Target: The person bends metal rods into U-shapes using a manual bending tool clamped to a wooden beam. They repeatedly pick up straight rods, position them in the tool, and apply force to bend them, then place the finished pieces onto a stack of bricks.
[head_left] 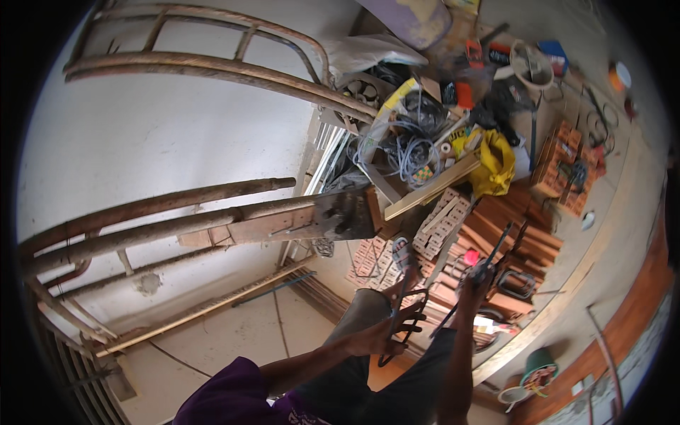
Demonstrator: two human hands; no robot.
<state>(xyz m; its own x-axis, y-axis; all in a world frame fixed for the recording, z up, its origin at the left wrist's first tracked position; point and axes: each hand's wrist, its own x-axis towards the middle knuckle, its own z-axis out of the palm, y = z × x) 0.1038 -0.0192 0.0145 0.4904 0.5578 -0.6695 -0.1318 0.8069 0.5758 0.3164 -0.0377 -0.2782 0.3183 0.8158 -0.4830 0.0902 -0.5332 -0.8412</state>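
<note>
My left hand (372, 338) is closed around a dark bent metal rod frame, like a rebar stirrup (423, 294), held over my lap. To its right, my right hand (474, 285) grips a dark two-armed metal tool (500, 248) whose long arms point up and away; its exact kind is unclear. A thin dark rod (443, 322) slants down beside that hand. Another dark bent rod frame (516, 285) rests on the reddish bricks just right of my right hand. My sandalled foot (404, 255) is among the bricks ahead.
Hollow bricks (443, 223) and reddish slabs (542, 244) lie ahead. Beyond them sit a wooden frame with coiled clear hose (414, 159) and a yellow bag (496, 166). Wooden pole ladders (163, 219) lean at left. A green bucket (540, 367) stands at lower right.
</note>
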